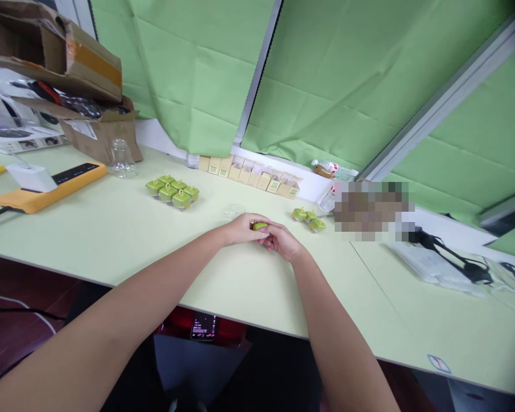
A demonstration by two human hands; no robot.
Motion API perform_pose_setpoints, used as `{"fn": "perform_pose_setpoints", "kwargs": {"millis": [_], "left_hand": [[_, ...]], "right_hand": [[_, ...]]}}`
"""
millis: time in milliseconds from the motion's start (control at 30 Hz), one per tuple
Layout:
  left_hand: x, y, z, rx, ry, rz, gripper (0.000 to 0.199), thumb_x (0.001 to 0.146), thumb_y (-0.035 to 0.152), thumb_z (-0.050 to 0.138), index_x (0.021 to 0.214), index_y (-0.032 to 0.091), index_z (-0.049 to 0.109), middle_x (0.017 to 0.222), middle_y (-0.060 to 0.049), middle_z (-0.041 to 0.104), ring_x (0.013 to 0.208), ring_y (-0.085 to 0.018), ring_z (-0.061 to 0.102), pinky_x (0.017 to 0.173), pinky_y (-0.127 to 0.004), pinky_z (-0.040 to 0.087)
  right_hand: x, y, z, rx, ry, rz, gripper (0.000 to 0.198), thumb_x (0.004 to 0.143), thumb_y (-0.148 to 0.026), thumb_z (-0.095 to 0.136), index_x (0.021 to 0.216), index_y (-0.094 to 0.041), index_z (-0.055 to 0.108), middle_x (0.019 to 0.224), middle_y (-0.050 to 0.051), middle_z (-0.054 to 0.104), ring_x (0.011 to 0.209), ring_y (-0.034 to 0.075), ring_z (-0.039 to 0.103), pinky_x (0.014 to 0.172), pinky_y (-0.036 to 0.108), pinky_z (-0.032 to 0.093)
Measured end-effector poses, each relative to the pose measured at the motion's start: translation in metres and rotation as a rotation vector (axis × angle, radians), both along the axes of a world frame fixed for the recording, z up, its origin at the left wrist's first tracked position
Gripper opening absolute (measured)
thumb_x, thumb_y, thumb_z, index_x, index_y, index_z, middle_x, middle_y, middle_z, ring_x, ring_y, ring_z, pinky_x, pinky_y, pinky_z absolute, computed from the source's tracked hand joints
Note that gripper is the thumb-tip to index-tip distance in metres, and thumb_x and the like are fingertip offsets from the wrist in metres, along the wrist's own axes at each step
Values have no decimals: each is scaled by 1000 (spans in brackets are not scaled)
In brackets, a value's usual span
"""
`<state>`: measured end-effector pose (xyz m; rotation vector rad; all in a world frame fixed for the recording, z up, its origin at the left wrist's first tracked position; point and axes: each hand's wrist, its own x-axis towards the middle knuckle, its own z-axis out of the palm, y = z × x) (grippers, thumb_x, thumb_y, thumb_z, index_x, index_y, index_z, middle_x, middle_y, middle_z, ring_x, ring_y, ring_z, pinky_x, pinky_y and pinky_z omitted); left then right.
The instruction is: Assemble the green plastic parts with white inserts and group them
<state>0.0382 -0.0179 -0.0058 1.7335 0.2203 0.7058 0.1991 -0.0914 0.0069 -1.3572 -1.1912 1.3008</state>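
Note:
A small green-topped container (260, 226) sits between my two hands above the middle of the table. My left hand (241, 229) is closed on it from the left, fingers over its far side. From the right, my right hand (285, 242) grips it too, thumb and fingers bent around it; the lower part is hidden. Just behind my left hand lies a clear plastic piece (235, 211). Several similar green-topped containers (166, 193) stand grouped at the left. Another cluster of green-topped containers (310, 217) is to the right of my hands.
Small cardboard boxes (249, 173) line the table's back edge. At left are an orange power strip (51, 189), a clear plastic jar (122, 160) and stacked cartons (98, 134). Plastic bottles (335, 170) lie at back right, near black straps (450, 257). A phone (203, 326) is below the front edge.

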Motion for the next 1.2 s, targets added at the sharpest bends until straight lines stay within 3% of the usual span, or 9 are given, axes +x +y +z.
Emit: {"fn": "perform_pose_setpoints", "kwargs": {"millis": [267, 667, 900, 1200], "left_hand": [[2, -1, 0, 15, 18, 43, 40, 80, 23, 69, 118, 12, 66, 94, -10, 71, 74, -14, 65, 75, -30, 54], [1, 1, -2, 25, 27, 8, 33, 78, 17, 65, 111, 13, 66, 80, -4, 68, 70, -15, 64, 72, -30, 53], [1, 2, -7, 84, 27, 85, 42, 72, 21, 74, 112, 17, 64, 98, -5, 69, 86, -16, 65, 77, -27, 52], [4, 9, -12, 95, 31, 104, 50, 73, 29, 76, 119, 16, 61, 101, -6, 68, 81, -15, 63, 72, -26, 50]], "right_hand": [[0, 2, -2, -2, -20, -22, 15, 70, -30, 66, 75, -16, 68, 61, 3, 63, 48, 11, 49, 40, 22, 33], [-5, 2, -1, 1, -73, -54, 17, 71, -31, 62, 78, -16, 66, 61, 3, 63, 48, 11, 48, 41, 22, 34], [-4, 3, -4, 10, -60, -105, 17, 70, -33, 62, 81, -20, 62, 57, -4, 49, 46, 9, 41, 37, 21, 29], [-1, 8, -11, 23, -40, -170, 15, 67, -35, 58, 70, -21, 53, 52, -5, 37, 43, 9, 29, 34, 21, 24]]}}
